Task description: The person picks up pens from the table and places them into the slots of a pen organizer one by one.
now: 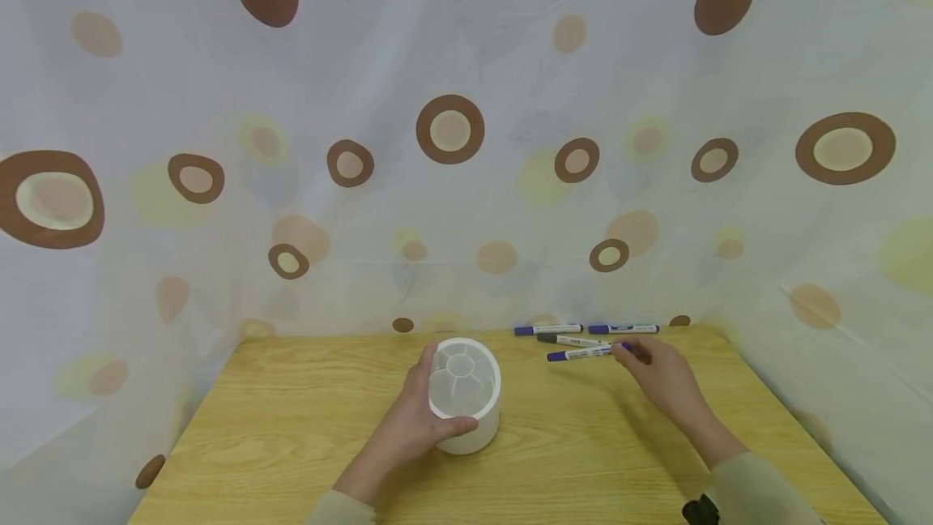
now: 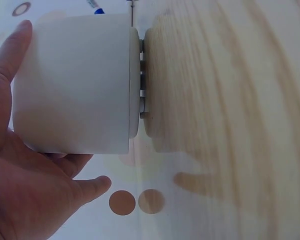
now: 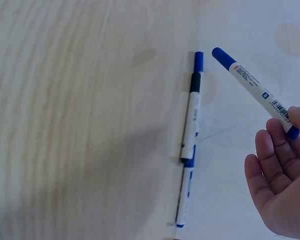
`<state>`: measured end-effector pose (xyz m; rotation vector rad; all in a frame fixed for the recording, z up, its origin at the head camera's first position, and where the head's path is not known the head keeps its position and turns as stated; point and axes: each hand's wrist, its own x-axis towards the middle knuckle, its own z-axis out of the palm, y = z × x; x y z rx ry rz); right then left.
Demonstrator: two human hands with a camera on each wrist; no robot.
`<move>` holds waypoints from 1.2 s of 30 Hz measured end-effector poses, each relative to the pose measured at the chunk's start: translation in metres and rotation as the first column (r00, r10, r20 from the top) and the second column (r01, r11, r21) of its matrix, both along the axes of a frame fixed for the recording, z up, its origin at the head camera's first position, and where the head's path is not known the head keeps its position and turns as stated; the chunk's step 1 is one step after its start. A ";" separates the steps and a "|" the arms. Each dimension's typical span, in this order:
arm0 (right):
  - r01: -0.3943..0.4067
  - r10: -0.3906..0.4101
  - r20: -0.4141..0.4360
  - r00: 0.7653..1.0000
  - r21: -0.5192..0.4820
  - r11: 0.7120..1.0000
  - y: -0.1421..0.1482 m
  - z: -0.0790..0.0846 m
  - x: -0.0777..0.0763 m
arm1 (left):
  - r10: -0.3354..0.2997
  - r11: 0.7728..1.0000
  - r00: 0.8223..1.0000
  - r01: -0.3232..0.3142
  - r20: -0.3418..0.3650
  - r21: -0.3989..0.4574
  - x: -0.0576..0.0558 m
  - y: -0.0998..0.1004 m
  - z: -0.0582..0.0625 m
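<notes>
A white round pen holder (image 1: 466, 428), split inside into several compartments, stands upright on the table. My left hand (image 1: 415, 420) grips its side, thumb at the front and fingers around the far left. The left wrist view shows the holder's smooth wall (image 2: 80, 85) close up, with a narrow gap under its base. At the right, my right hand (image 1: 659, 375) pinches a white marker with blue ends (image 3: 260, 90) between thumb and fingertips. That marker is lifted off the table, its capped end pointing left.
On the wooden table (image 1: 306, 420), along its back edge, lie a black-capped marker (image 1: 576, 341) and two blue-capped markers, one to the left (image 1: 554, 330) and one to the right (image 1: 627, 329). A spotted curtain (image 1: 350, 47) hangs behind and at both sides.
</notes>
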<state>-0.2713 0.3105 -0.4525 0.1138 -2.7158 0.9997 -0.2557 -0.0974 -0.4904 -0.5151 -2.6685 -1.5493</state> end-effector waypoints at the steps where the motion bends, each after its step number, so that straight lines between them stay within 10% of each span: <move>1: 0.002 -0.002 -0.002 1.000 -0.004 1.000 -0.003 0.003 0.000 | 0.002 1.000 1.000 -0.002 0.000 0.000 0.000 0.000 0.000; 36: -0.147 0.121 -0.166 0.979 -0.158 0.976 -0.088 0.076 -0.013 | -0.004 1.000 1.000 0.005 -0.030 0.029 -0.001 0.002 -0.004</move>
